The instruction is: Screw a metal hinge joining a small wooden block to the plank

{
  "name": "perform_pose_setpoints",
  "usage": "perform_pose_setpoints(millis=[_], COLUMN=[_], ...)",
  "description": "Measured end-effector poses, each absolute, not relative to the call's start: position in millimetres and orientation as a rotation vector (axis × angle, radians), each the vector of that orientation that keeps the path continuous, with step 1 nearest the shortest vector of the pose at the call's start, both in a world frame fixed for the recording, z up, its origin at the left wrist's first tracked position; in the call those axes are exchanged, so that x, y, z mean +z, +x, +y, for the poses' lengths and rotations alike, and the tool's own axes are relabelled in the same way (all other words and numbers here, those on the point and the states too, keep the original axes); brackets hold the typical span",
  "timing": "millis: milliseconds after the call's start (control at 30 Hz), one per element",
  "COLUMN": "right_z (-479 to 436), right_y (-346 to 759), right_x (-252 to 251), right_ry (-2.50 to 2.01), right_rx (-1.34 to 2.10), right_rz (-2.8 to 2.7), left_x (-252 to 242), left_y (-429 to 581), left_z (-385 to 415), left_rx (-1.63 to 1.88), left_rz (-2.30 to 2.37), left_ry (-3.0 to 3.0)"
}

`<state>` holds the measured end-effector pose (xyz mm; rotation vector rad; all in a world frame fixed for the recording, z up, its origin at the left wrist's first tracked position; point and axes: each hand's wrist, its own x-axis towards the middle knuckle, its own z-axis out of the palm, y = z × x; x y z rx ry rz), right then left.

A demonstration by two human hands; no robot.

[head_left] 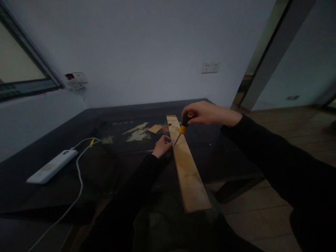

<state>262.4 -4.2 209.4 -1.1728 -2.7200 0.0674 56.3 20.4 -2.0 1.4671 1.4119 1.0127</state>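
Note:
My right hand [200, 111] is wrapped round the black and yellow handle of a screwdriver [182, 130]. The screwdriver slants down to the left, its tip at the left edge of a long wooden board [186, 161]. At that same edge, the fingers of my left hand [163, 144] are pinched by a small pale, shiny piece [173, 143], too small to name. The board lies lengthwise on the dark table [126, 161], and its near end juts past the table's front edge above my lap.
Left of the board lies a small square wood piece [155, 128], on a leaf pattern in the tabletop. A white power strip [52, 167] rests at the left, with its white cable [79, 175] running off the front edge. A wall with sockets [210, 67] stands behind.

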Motion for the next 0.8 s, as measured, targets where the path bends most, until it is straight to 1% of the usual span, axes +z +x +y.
perform_pose_setpoints(millis=[67,300,433,500,700,800], right_z=[-5.4,-4.5,-6.0,-6.2,-3.5,-3.1], right_y=[263.2,259.6,255.8,255.6,263.3,265.1], right_x=[208.0,201.0,195.2,193.4,196.4,197.7], right_ry=[-1.187,-1.398,-1.487,-1.45,-1.233,-1.255], right_rx=[0.051,-0.182,-0.197,-0.114,0.404,0.522], right_rz=[-2.701,-2.581,-2.48,-2.482,-2.612,-2.597], left_x=[-3.1,-5.9,-4.9,-3.8,1.9,6.1], left_y=[56.4,57.6,56.3,56.1,58.7,59.7], left_z=[21.4,21.5,20.4,19.6,16.5,14.8], left_rx=[1.001,1.005,0.985,0.966,0.953,0.926], left_rz=[1.403,1.407,1.415,1.414,1.352,1.308], left_ry=[1.468,1.512,1.518,1.506,1.362,1.248])
